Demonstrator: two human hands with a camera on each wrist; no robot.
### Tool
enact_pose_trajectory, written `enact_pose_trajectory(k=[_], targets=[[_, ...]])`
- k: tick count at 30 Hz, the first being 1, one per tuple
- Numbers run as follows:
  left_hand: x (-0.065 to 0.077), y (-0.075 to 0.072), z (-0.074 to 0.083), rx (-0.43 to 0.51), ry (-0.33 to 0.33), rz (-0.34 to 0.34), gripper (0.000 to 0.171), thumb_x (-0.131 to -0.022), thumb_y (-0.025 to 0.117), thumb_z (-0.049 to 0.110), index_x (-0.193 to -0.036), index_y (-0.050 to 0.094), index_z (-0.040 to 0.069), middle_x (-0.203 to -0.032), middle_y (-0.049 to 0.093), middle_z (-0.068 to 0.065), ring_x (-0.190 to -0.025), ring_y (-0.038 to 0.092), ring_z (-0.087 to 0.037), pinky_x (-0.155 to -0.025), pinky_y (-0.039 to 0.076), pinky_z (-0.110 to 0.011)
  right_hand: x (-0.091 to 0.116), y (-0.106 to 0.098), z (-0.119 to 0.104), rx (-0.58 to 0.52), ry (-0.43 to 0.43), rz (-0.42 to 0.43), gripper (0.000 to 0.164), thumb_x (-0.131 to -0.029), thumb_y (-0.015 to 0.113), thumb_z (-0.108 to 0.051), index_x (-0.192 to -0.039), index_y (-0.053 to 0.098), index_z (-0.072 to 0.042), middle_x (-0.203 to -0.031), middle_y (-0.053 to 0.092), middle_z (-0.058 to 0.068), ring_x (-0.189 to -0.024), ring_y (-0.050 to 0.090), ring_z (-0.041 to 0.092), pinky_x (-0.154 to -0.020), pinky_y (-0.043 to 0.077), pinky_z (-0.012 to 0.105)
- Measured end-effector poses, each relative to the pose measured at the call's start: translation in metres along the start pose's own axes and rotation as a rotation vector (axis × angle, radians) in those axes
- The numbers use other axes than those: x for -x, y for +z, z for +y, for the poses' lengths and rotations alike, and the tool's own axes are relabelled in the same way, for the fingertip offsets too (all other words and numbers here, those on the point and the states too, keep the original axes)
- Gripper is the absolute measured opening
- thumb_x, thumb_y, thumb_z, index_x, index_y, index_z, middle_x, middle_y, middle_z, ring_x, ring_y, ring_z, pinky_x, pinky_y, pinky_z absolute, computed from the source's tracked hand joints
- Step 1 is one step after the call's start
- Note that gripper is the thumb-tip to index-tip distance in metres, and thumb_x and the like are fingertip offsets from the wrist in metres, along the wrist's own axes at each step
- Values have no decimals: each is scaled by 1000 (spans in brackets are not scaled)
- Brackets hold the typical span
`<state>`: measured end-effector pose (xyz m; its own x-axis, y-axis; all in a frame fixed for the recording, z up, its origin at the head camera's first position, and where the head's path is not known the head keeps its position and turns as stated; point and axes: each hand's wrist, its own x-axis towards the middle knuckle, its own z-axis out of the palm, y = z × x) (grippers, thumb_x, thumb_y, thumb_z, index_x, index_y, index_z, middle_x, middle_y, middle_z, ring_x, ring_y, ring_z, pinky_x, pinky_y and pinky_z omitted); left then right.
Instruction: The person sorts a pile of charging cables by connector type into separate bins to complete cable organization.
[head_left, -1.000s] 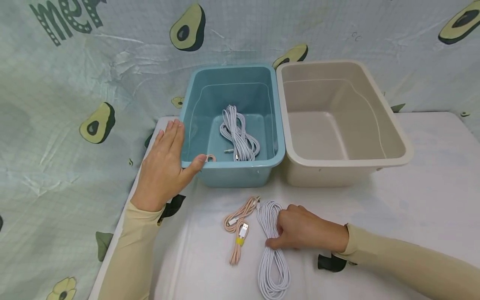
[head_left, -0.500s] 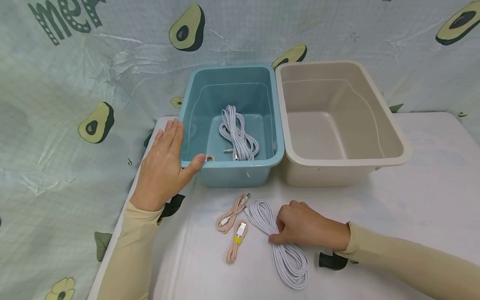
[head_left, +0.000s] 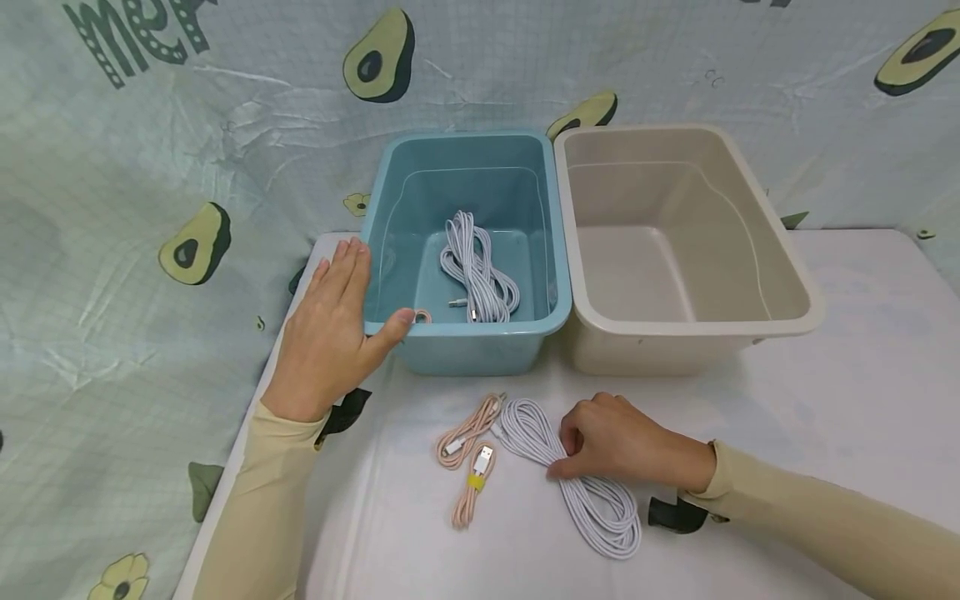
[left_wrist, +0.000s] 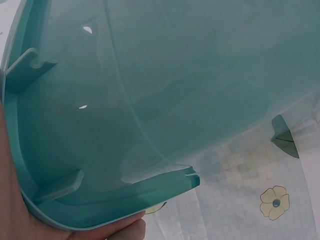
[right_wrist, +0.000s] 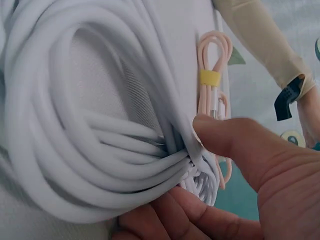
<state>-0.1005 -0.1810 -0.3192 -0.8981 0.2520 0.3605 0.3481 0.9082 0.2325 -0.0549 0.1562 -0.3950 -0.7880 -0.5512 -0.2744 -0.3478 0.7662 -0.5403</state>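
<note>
My right hand (head_left: 622,437) pinches the middle of a coiled white cable (head_left: 600,517) on the table. In the right wrist view the thumb (right_wrist: 235,142) lies on one side of the coil and the fingers on the other. Left of it lie a pink cable (head_left: 465,504) with a yellow tie and a USB plug, and a second pink bundle (head_left: 468,433) just above. My left hand (head_left: 322,333) rests with straight fingers along the near left corner of the blue bin (head_left: 480,329). Inside that bin are a white cable (head_left: 480,275) and a bit of pink cable (head_left: 422,317).
A beige bin (head_left: 697,329) stands to the right of the blue one, their rims touching. A white cloth covers the table (head_left: 847,400). Behind and to the left hangs an avocado-print sheet (head_left: 285,108).
The gripped white coil has turned, its near end swinging right, and has shifted slightly right with my right hand. The two pink bundles have slid a little left and apart. My left hand stays still.
</note>
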Motion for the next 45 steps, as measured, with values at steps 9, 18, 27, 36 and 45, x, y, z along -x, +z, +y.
enact_pose_trajectory(k=[9,18,27,36,45], targets=[[0,-1,-1,1,-1,6,96,-101,45,69,-158,33,-7,-166,35,-26,-158,30,-40,-134,21,-51,1,0,1,-27,-49,47,32,-71,91,-34,-62,62,-25,-53,56,-18,-58,48,-3,-55,37,16],[0,-1,0,5,0,3,97,-101,43,70,-158,33,-8,-166,34,-26,-159,30,-40,-134,21,-51,2,-2,-4,7,-68,32,31,-74,87,-29,-62,58,-26,-54,51,-17,-57,45,-2,-55,34,17],[0,1,0,20,-1,6,99,-100,42,73,-158,34,-7,-166,35,-25,-159,30,-39,-135,20,-50,4,-6,-9,54,-54,10,32,-78,85,-27,-64,56,-24,-56,49,-14,-60,44,4,-55,32,19],[0,1,0,13,-2,5,102,-99,39,76,-157,34,-7,-165,35,-26,-158,30,-39,-135,20,-48,4,-9,-5,17,-42,29,33,-71,88,-24,-62,56,-24,-56,50,-15,-58,44,0,-55,36,17],[0,1,1,7,4,19,105,-99,34,79,-157,35,-8,-165,36,-26,-158,31,-39,-134,21,-49,2,-12,0,5,12,-12,28,-68,89,-24,-74,62,-21,-62,60,-15,-63,50,0,-59,42,18]])
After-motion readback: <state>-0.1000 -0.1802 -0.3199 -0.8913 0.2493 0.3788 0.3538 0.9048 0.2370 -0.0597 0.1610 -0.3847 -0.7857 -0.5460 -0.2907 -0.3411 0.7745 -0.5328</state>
